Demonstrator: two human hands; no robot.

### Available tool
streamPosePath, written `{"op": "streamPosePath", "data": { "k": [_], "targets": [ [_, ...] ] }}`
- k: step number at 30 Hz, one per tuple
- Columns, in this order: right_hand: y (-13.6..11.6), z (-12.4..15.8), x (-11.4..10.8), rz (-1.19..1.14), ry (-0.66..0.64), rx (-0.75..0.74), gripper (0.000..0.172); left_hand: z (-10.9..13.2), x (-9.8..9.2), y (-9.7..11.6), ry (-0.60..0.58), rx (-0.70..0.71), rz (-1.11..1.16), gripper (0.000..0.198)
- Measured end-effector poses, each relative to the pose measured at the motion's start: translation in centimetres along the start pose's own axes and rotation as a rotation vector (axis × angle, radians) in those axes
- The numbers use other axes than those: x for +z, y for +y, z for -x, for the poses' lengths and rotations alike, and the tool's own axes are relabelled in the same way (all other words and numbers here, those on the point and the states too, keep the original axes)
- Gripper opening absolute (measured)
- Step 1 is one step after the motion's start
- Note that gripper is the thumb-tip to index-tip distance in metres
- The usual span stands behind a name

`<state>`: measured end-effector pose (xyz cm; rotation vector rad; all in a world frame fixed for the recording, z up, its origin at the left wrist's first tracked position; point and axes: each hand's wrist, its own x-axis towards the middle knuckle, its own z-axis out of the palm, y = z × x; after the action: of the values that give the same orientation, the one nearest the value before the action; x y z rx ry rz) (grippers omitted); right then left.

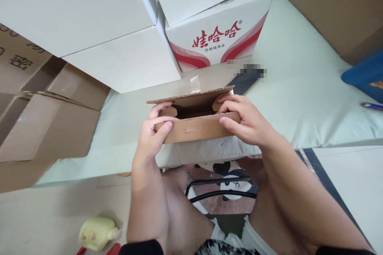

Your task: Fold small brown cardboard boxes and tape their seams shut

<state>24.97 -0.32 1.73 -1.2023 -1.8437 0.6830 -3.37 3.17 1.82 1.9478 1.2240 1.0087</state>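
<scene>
A small brown cardboard box (199, 129) rests at the front edge of the covered table, its opening toward me and its lid flap raised at the back. My left hand (154, 131) grips the left end, thumb on the front wall and fingers near the side flap. At the other end, my right hand (242, 119) holds the box the same way, with fingertips reaching over the rim. The inside is dark, and I cannot make out anything in it. Clear tape (195, 83) sticks up behind the lid.
White cartons (119, 59) and a white-and-red water carton (221, 36) stand behind. Brown cartons flank the table on the left (60, 123) and right (335, 12). A dark flat item (247, 81), a blue object (365, 75) and a pen (372, 106) lie rightward. A yellow bottle (97, 233) is below left.
</scene>
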Motion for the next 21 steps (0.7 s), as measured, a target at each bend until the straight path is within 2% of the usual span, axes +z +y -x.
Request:
{"op": "streamPosePath", "data": {
  "k": [13,21],
  "targets": [
    [0.4,0.2,0.8,-0.131,0.107,-0.019,0.014,0.0,0.2,0.5,0.024,-0.011,-0.026,0.024],
    [0.4,0.4,1.4,-0.125,0.190,-0.045,0.014,0.1,0.4,0.8,0.044,-0.012,-0.039,0.022]
  ]
}}
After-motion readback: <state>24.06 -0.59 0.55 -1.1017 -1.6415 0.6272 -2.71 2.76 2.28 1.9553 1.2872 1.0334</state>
